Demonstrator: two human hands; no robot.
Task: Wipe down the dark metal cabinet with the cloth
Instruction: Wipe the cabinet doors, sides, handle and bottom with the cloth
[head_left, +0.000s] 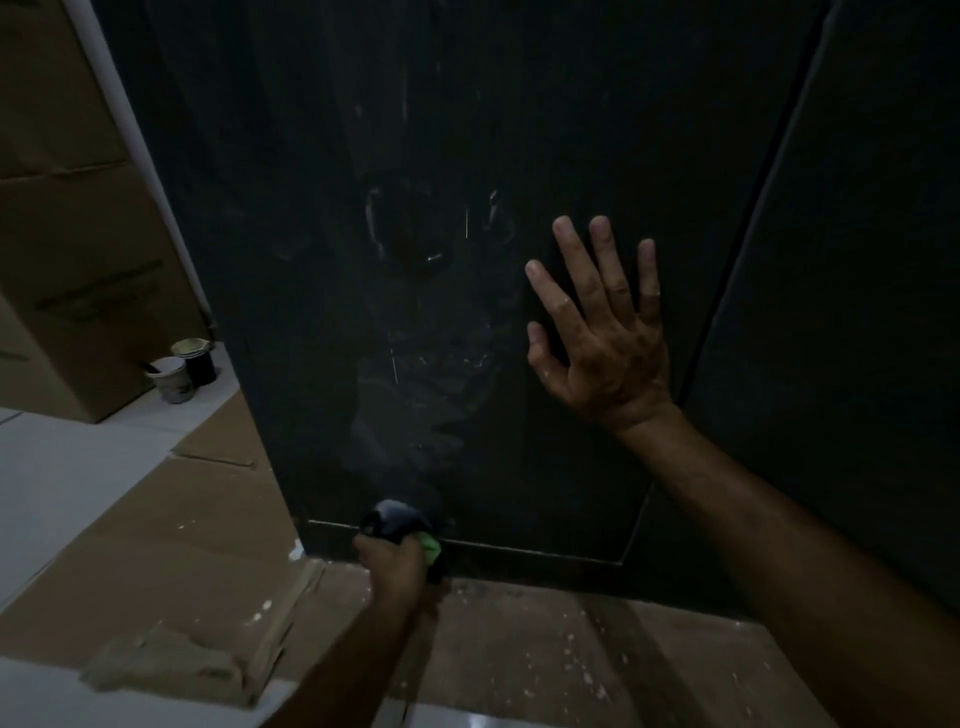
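The dark metal cabinet fills the middle and right of the head view, its front panel marked with pale smears and scratches. My left hand grips a bunched dark cloth with a green patch and holds it against the panel's bottom edge, just above the floor. My right hand lies flat on the panel higher up and to the right, with its fingers spread and straight.
Flattened cardboard speckled with white flecks covers the floor in front of the cabinet. A crumpled tan rag lies at the lower left. Two small pots stand beside large cardboard boxes on the left.
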